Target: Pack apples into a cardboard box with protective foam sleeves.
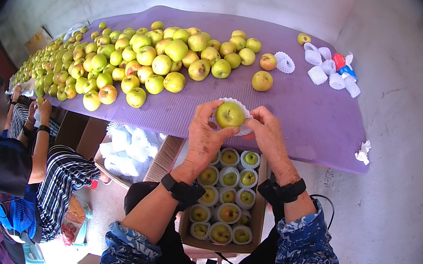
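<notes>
A yellow-green apple (230,115) sits partly in a white foam net sleeve (246,116) above the table's front edge. My left hand (204,137) is closed around the apple and sleeve from the left, its thumb across the apple's lower side. On the other side, my right hand (270,138) pinches the sleeve's edge between thumb and fingers. Below my hands stands a cardboard box (262,213), holding rows of apples in the same foam sleeves. Just beyond my hands, a loose apple (262,81) lies on the purple table cover (299,111).
A large heap of apples (161,65) spreads over the table's left and middle. Loose foam sleeves (317,75) lie at the far right. Another box (164,159) holds many white foam sleeves. At the left, a person (7,180) sits working by the table. A wall bounds the right side.
</notes>
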Motion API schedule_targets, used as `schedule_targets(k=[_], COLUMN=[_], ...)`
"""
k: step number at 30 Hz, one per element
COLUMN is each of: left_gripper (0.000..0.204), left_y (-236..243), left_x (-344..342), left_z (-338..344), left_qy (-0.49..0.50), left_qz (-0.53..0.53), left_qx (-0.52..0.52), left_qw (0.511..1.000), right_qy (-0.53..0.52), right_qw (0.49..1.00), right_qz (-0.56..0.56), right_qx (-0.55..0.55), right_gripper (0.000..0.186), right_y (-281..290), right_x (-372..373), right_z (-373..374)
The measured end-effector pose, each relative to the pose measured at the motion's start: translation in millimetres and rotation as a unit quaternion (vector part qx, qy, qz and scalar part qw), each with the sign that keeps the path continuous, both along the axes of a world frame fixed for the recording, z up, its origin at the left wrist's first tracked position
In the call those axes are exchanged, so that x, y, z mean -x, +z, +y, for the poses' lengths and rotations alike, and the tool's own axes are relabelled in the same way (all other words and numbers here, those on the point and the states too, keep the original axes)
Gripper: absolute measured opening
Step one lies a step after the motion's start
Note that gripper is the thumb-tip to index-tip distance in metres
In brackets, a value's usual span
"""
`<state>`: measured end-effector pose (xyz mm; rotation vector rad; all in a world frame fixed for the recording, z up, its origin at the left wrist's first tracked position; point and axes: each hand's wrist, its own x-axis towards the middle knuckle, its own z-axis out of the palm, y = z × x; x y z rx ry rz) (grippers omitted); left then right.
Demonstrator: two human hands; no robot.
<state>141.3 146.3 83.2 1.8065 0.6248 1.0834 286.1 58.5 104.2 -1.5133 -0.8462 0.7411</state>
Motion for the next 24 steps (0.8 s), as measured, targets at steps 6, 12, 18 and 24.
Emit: schedule_targets(k=[6, 12, 18, 24], left_gripper=[0.059, 0.056, 0.035, 0.021], left_y=[1, 1, 5, 1], left_x=[-2, -2, 4, 5], left_z=[-3, -14, -7, -2], left_qy=[0.075, 0.061, -0.035, -0.024], left_qz=[0.049, 0.072, -0.086, -0.135], left_qx=[-0.061, -0.096, 0.151, 0.169], left_qw=[0.994, 0.991, 0.984, 0.976], right_qy=[0.028, -0.022, -0.009, 0.006], right_qw=[0.998, 0.995, 0.977, 0.979], right_qz=[0.036, 0.072, 0.193, 0.172], right_qx=[-0.047, -0.064, -0.085, -0.108], right_gripper=[0.049, 0.056, 0.059, 0.066], right_y=[-6, -11, -7, -11], right_x=[18, 23, 7, 9], right_z=[2, 9, 8, 10])
